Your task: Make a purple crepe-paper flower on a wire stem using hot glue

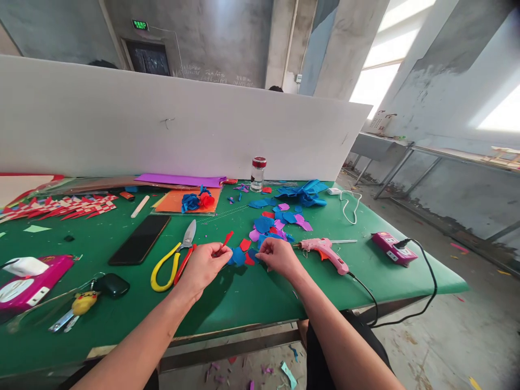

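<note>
My left hand is closed in a pinch on a narrow red paper piece, whose end sticks up above the fingers. A short way to the right, my right hand is also pinched, its fingertips beside a dark blue paper petal; what is between them is too small to make out. Red petals and a blue petal lie between the hands. Beyond them spreads a loose pile of blue, purple and red petals. A pink glue gun rests right of my right hand.
Yellow-and-red-handled scissors and a black phone lie on the left. Blue and red paper flowers sit on orange paper. A glass jar stands near the white board. A power strip with a cord is right.
</note>
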The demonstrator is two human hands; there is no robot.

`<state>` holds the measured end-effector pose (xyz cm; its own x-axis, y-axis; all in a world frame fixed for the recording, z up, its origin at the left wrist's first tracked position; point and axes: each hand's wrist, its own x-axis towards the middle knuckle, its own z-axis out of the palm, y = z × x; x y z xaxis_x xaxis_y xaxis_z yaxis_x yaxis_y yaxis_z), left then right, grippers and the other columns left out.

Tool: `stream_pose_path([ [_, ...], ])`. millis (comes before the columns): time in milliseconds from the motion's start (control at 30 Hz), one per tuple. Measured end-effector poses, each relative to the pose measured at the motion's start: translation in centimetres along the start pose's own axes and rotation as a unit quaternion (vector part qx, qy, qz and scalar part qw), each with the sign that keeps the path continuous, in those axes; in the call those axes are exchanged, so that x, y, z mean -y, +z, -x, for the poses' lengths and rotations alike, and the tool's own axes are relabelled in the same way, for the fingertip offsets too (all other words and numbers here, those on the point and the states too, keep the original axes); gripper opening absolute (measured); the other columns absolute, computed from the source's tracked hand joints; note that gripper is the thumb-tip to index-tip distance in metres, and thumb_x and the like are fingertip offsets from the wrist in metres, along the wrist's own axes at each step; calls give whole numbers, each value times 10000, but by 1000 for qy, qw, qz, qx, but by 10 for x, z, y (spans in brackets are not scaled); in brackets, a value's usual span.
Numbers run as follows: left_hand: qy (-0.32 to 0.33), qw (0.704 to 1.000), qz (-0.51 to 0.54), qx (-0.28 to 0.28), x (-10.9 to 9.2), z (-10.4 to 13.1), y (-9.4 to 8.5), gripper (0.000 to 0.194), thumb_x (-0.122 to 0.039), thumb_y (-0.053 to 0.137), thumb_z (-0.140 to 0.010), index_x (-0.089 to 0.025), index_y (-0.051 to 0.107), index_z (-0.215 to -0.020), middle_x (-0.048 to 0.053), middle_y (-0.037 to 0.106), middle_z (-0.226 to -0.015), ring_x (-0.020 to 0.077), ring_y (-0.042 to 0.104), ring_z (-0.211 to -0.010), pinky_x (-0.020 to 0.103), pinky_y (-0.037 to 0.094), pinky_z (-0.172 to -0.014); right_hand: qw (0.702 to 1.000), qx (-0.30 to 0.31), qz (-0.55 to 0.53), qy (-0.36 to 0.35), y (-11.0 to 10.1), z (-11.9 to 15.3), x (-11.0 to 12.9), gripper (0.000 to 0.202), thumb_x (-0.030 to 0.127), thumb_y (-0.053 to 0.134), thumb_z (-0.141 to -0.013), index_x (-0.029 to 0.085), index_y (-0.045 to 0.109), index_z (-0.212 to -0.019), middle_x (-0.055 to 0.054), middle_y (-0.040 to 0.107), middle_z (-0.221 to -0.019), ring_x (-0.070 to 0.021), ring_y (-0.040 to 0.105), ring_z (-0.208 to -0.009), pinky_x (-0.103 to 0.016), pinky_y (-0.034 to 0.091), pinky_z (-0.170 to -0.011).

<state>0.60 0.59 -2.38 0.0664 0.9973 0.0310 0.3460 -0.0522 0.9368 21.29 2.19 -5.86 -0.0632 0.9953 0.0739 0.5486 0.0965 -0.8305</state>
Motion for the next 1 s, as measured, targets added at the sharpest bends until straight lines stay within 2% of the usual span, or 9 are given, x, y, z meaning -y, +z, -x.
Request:
stream_pose_path([
  [233,9,999,-41,25,5,-3,6,247,-407,633,-666,-165,681,-659,5,663,-635,190,589,-659,251,403,-611,995,34,-87,27,12,7,13,53,215,632,-752,178,608,-724,55,553,-505,-98,519,-407,-208,405,-423],
  [333,13,997,-56,42,8,-4,9,236,-402,616,-682,-172,672,-676,6,669,-651,195,596,-670,255,404,-618,978,107,-175,44,14,10,17,199,351,617,-793,154,635,-809,45,558,-526,-88,520,-410,-215,455,-440],
  [467,17,995,-77,66,11,-4,10,223,-384,588,-694,-173,657,-669,13,675,-656,205,602,-676,265,409,-623,955,153,-247,54,21,13,15,388,526,640,-757,144,612,-697,43,523,-483,-73,492,-391,-194,418,-412],
  [567,18,993,-89,77,10,-3,11,231,-386,594,-692,-167,664,-676,27,690,-682,221,615,-711,276,420,-653,969,122,-212,34,32,14,10,306,433,733,-686,152,614,-661,55,518,-462,-65,472,-386,-170,347,-380],
  [667,17,995,-61,76,9,-2,10,274,-430,603,-709,-166,676,-717,31,701,-725,223,620,-746,275,427,-675,976,116,-183,14,31,15,10,214,355,703,-721,157,634,-677,56,534,-468,-71,485,-386,-173,343,-385],
  [800,22,998,-28,47,7,-4,6,348,-503,592,-743,-172,688,-792,17,677,-716,200,595,-708,262,416,-643,997,68,23,-27,-14,-2,17,185,337,634,-810,162,694,-796,17,647,-590,-107,590,-473,-188,419,-447],
  [833,22,998,-26,43,7,-5,5,355,-509,595,-743,-171,690,-794,17,671,-709,195,588,-695,260,412,-634,990,43,129,-31,-30,-11,18,193,341,607,-838,176,704,-815,18,662,-604,-112,616,-507,-189,439,-483],
  [933,23,999,-8,45,8,-6,4,354,-505,616,-725,-168,701,-793,26,678,-723,202,595,-712,262,424,-643,973,-7,230,-11,-76,-47,15,159,237,585,-849,155,716,-813,-31,692,-664,-151,657,-614,-218,456,-573],
  [1000,23,999,2,49,8,-5,3,348,-498,623,-717,-170,708,-794,31,687,-738,208,603,-729,266,433,-654,957,-26,290,2,-94,-70,10,99,187,637,-799,133,719,-818,-82,711,-747,-202,673,-726,-249,456,-621],
])
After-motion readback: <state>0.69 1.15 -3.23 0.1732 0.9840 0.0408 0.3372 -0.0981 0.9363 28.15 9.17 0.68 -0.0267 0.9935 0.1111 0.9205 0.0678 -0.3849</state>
